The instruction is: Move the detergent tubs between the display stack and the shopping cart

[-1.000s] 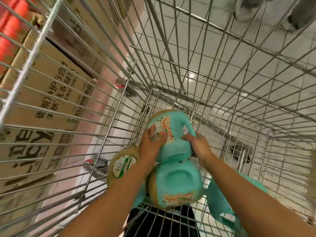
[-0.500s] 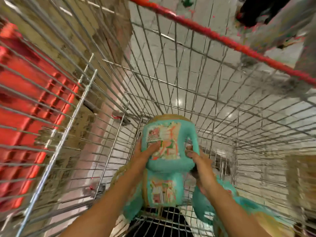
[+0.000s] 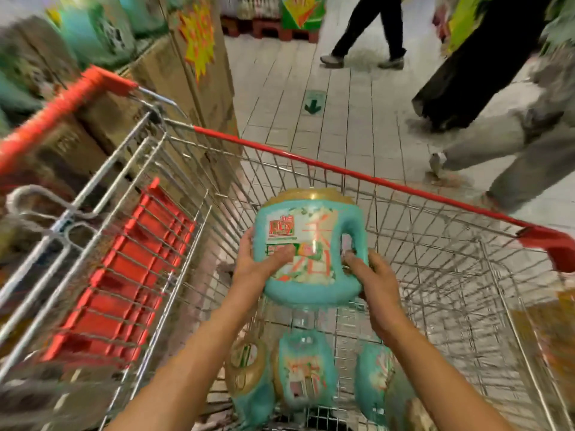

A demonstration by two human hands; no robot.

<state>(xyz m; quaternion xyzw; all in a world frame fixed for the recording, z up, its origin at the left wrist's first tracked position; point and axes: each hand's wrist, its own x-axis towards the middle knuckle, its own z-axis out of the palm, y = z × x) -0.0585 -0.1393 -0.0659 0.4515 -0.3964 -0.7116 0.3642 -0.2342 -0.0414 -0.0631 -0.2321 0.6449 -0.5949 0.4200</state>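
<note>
My shopping cart fills the centre of the frame, and the display stack stands at upper left. I hold one detergent tub mid-frame above the basket, its cap toward the frame's top, with other tubs lying below. My left hand clasps the tub's left flank, nearer the stack. My right hand grips beside the handle loop.

Floor sticker shows a green arrow; detergent tub label blurred, illegible.

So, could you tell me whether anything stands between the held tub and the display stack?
Yes: the cart's wire end with its red seat flap and red handle lies between the tub and the stack at left.
</note>
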